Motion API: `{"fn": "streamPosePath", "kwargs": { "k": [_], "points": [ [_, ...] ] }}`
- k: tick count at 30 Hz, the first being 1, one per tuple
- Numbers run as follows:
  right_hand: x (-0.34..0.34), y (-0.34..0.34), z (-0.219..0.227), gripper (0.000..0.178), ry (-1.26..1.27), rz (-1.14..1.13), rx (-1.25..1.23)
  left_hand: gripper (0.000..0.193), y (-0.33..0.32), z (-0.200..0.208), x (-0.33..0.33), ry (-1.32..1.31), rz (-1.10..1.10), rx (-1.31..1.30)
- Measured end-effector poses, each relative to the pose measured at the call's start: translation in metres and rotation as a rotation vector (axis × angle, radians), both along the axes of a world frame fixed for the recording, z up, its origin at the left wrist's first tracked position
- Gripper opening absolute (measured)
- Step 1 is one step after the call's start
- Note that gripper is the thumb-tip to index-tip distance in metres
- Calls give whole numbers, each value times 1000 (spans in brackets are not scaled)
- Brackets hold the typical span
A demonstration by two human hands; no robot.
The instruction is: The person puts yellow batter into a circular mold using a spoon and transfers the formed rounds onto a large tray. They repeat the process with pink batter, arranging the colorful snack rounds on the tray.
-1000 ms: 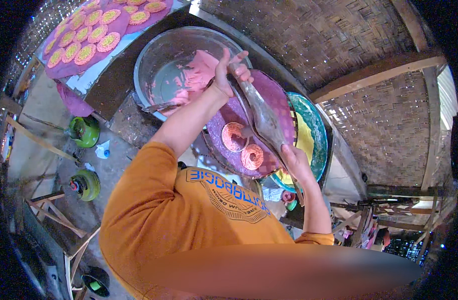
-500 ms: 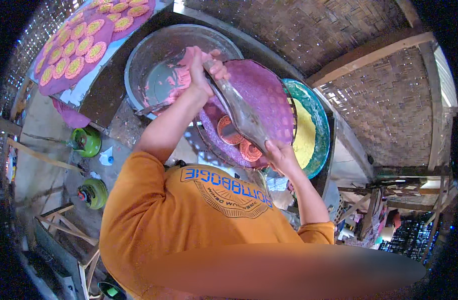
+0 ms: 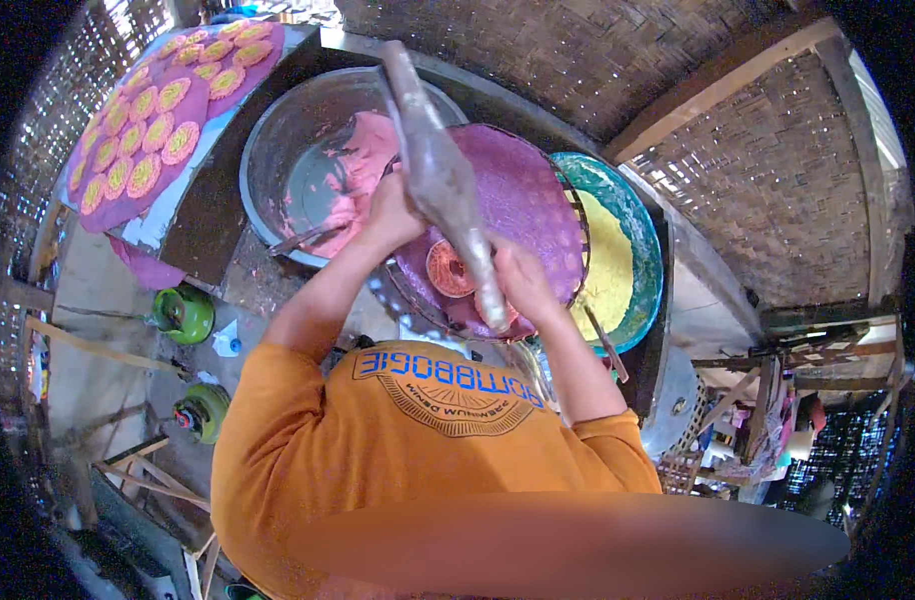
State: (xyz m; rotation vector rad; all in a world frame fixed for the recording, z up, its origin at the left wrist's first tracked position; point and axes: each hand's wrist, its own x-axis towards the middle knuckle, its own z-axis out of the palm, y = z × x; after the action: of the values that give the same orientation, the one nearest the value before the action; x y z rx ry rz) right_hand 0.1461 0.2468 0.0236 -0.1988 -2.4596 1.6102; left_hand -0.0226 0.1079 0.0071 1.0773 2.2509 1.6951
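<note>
Woven bamboo walls (image 3: 778, 180) close the far and right sides of the room, and two green gas canisters (image 3: 183, 313) stand on the floor at left. A dark surface (image 3: 193, 230) carries a metal basin (image 3: 278, 150) of pink batter, a purple-lined round tray (image 3: 538, 200) and a teal basin (image 3: 638, 240) of yellow batter. The left hand (image 3: 393, 210) and right hand (image 3: 523, 285) both have their fingers wrapped around a long grey piping bag (image 3: 443, 185), tilted above the tray.

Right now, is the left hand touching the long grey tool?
Touching. The head view shows the left hand wrapped around the long grey tool, with the right hand gripping it lower down.
</note>
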Motion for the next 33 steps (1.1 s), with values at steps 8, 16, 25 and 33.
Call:
{"fn": "streamPosePath", "kwargs": {
  "k": [8,16,25,33],
  "points": [
    [7,16,-26,18,-134,-297,693,24,-123,-87,-57,-557,-102,306],
    [-7,25,-41,21,-234,-185,744,21,-155,-44,-66,-970,-4,696],
    [-12,18,-16,15,-152,-175,828,24,-169,-23,-81,-1333,-338,777],
    [-18,18,-10,17,-198,-107,870,15,-132,10,-22,-279,299,692]
  ]
}}
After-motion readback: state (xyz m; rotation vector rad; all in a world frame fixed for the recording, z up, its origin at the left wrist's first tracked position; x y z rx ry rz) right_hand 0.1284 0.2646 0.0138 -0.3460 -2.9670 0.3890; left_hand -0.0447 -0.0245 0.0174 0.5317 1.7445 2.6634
